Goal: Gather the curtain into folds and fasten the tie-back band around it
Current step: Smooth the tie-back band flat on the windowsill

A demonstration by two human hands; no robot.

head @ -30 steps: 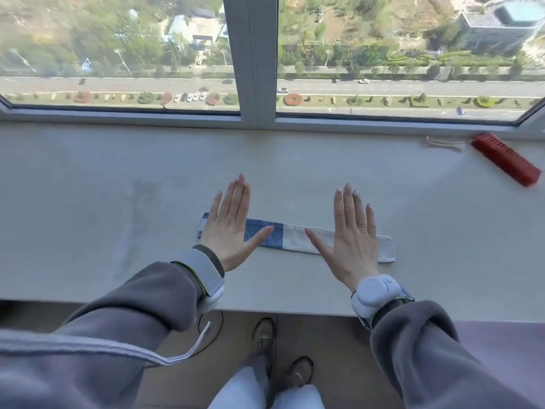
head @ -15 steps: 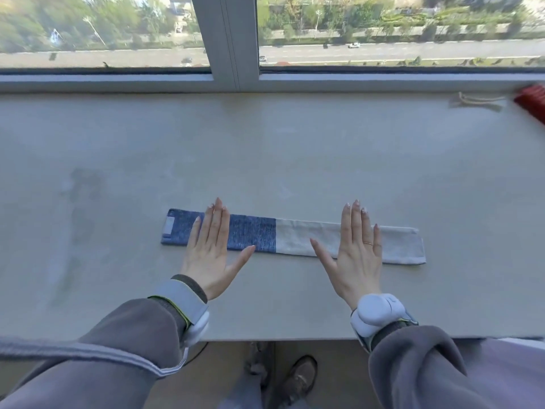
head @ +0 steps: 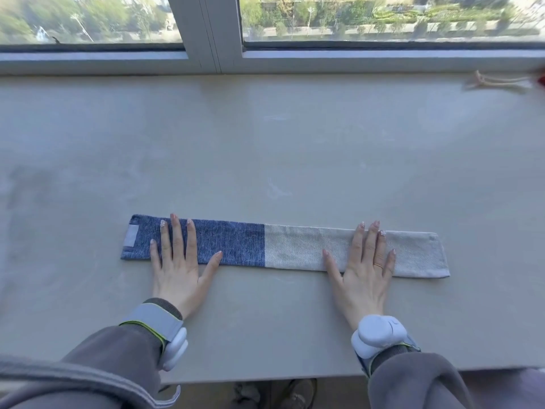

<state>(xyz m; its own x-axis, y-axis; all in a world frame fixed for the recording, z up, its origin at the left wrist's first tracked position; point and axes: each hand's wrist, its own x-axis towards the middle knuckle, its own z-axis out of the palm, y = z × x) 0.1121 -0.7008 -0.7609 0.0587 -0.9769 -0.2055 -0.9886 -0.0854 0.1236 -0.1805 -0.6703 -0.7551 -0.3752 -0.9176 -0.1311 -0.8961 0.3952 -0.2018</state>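
A flat tie-back band point(head: 265, 246), blue on its left half and pale grey on its right, lies stretched across the wide grey window sill point(head: 265, 143). A pale fastening patch point(head: 131, 235) shows at its blue end. My left hand point(head: 177, 261) rests flat with spread fingers on the blue half. On the grey half my right hand point(head: 364, 261) lies flat, fingers spread, with a ring on one finger. Neither hand grips the band. No curtain is in view.
A beige cord point(head: 495, 82) lies at the sill's far right, beside a red object point(head: 542, 79) cut off by the frame. The window frame point(head: 203, 33) runs along the back. The sill's front edge point(head: 265, 376) is just below my wrists; shoes show beneath it.
The view has tilted down and closer to the sill. Both hands have slid apart along the band, the left toward the blue end, the right toward the grey end.
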